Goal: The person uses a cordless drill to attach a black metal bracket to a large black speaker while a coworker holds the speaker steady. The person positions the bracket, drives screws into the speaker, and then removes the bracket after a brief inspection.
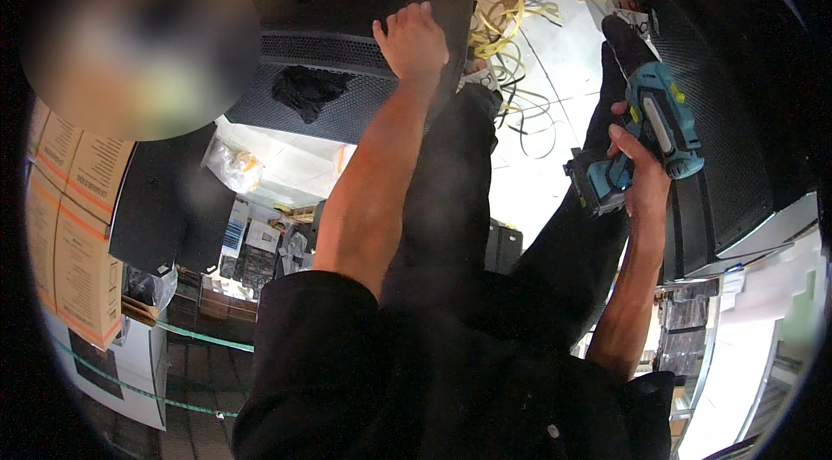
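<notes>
Apparently at a steadying step, the loosely bent, unfilled left hand (413,44) lies over the black grille-faced cabinet (338,48) near its right edge; the right hand (640,167) grips a teal cordless power tool (663,109), which would need aiming.

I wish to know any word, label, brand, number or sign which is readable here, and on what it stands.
Cartons: several printed lines, mostly too small to read; wording not copied.
White patch beside the power tool: few dark letters, partly hidden; not copied.
Power tool: no lettering readable.
</notes>
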A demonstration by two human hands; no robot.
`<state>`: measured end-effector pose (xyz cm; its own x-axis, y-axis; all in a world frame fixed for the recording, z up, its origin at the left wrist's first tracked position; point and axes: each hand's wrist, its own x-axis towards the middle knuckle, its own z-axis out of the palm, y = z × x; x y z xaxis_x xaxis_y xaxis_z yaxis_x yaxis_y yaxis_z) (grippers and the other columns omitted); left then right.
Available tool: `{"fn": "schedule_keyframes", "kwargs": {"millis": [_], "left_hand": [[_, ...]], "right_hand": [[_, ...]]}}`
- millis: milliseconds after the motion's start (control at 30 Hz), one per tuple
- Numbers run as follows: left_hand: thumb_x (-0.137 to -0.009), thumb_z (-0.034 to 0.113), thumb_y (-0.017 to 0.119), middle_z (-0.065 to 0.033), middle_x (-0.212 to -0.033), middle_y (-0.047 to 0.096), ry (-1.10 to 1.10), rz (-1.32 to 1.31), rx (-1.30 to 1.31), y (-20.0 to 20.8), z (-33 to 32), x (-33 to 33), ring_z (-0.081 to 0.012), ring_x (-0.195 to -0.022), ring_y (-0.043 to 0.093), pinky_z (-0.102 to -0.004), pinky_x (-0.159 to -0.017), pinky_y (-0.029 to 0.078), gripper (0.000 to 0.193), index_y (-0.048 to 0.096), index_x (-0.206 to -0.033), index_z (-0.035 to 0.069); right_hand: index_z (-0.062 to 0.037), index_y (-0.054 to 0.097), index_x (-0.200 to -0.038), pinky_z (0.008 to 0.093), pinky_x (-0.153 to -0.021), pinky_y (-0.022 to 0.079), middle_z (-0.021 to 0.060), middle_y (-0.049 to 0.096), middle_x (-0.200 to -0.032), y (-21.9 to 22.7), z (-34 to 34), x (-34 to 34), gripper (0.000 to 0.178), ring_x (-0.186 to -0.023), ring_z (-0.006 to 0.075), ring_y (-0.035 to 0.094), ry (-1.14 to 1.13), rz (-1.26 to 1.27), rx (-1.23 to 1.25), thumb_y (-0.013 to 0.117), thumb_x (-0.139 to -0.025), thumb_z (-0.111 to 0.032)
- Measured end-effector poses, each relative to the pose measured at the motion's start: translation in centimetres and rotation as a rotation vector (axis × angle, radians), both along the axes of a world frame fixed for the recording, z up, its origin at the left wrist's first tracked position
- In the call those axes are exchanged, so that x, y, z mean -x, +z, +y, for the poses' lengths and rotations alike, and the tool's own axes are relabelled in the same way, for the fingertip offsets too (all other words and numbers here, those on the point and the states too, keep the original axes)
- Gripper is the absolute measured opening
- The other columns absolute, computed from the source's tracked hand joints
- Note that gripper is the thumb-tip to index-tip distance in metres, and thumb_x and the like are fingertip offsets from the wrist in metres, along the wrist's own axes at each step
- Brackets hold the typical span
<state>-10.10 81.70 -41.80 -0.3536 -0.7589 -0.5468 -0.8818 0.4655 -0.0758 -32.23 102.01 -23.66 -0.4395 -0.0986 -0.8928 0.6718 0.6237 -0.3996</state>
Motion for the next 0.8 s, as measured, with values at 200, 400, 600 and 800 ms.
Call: {"fn": "schedule_keyframes", "kwargs": {"millis": [200,400,600,800], "left_hand": [[-0.098,0.023,0.046,-0.0112,-0.107,0.066,-0.133,0.005,0.008,0.6,-0.6,0.0,-0.0311,-0.106,0.06,-0.0567,-0.106,0.034,0.028,0.067,-0.11,0.011],[-0.101,0.025,0.041,-0.0116,-0.106,0.065,-0.083,0.104,0.033,0.4,1.3,-0.3,-0.0292,-0.11,0.058,-0.055,-0.112,0.03,0.029,0.063,-0.107,0.009],[-0.105,0.029,0.036,-0.0131,-0.112,0.064,0.037,0.051,-0.127,2.1,-0.3,-0.4,-0.0311,-0.109,0.058,-0.0549,-0.112,0.03,0.035,0.062,-0.113,0.006],[-0.106,0.029,0.035,-0.0119,-0.101,0.065,0.072,0.108,-0.052,1.8,0.0,0.2,-0.0298,-0.105,0.06,-0.0552,-0.11,0.034,0.036,0.063,-0.102,0.007]], "right_hand": [[-0.0043,0.068,-0.106,0.0277,-0.068,0.048,0.003,0.066,-0.094,0.8,1.6,-1.7,0.027,-0.073,0.0128,0.058,-0.172,-0.118,0.022,0.07,-0.079,-0.005],[-0.0039,0.064,-0.105,0.0285,-0.06,0.046,0.0019,0.056,-0.069,0.4,4.7,-4.1,0.029,-0.06,0.0155,0.054,-0.42,-0.263,-0.047,0.07,-0.076,-0.004],[-0.0026,0.061,-0.108,0.0328,-0.054,0.048,0.0035,0.053,-0.072,-1.5,6.0,-5.3,0.028,-0.059,0.0163,0.053,-0.522,-0.328,0.043,0.063,-0.081,-0.003],[-0.0041,0.058,-0.105,0.0255,-0.046,0.042,0.0012,0.05,-0.064,-1.9,6.3,-5.0,0.024,-0.051,0.0135,0.05,-0.532,-0.327,0.163,0.06,-0.081,-0.005]]}}
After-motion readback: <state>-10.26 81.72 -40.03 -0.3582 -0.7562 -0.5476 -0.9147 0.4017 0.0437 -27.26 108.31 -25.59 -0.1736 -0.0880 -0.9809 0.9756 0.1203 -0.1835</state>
